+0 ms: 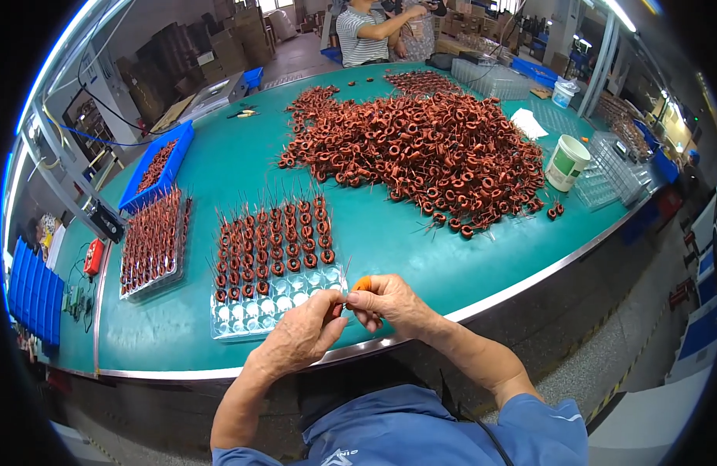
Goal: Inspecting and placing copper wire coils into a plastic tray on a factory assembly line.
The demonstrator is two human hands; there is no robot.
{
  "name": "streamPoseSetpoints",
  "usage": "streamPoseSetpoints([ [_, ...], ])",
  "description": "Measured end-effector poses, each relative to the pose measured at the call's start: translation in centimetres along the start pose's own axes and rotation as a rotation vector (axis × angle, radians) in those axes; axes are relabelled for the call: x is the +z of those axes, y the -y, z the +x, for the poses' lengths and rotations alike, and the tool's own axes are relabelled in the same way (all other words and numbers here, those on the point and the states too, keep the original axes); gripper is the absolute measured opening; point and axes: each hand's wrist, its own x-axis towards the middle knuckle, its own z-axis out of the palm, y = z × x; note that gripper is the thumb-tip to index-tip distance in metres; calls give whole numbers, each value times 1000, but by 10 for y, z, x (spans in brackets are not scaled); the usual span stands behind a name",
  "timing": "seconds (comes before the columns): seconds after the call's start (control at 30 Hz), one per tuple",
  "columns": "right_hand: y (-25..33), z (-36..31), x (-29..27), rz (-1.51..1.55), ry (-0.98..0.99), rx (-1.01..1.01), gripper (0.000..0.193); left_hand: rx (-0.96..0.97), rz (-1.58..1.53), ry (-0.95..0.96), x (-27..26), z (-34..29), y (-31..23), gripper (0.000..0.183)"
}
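Copper-wound toroid coil point(351, 301) sits pinched between your left hand point(300, 335) and right hand point(389, 303), both closed on it, near the table edge. You seem to be straightening leads; next, seat it upright in the clear tray point(242, 318), short of the heap point(428, 147).

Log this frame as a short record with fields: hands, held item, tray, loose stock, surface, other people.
hands: left hand and right hand pinched together over the table edge
held item: small copper-wound coil, mostly hidden by fingers
tray: clear plastic tray, back rows filled with coils, front pockets empty
loose stock: big pile of coils
surface: green table
other people: person in striped shirt at the far side
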Motion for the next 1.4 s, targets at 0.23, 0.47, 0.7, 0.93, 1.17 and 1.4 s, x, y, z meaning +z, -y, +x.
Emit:
streamPoseSetpoints([
  [0.23, -6, 2, -6, 1, 62, 72, 26, 252, 322, 34, 0, 0, 9, 28],
  [0.47, -8, 2, -5, -146, 28, 121, 25, 436, 695, -40, 6, -2, 12, 19],
  [0.7, -6, 0, 0, -340, -67, 10, 26, 249, 410, -172, 29, -7, 22, 25],
  [0.93, 7, -7, 7, -594, -190, -262, 21, 209, 174, -253, 38, -3, 23, 35],
  [1.17, 12, -11, 12, -563, -240, -296, 23, 87, -100, -327, 37, -4, 23, 34],
  [1.4, 14, -1, 13, 111, -22, -37, 23, 177, -778, -292, 42, -6, 29, 33],
])
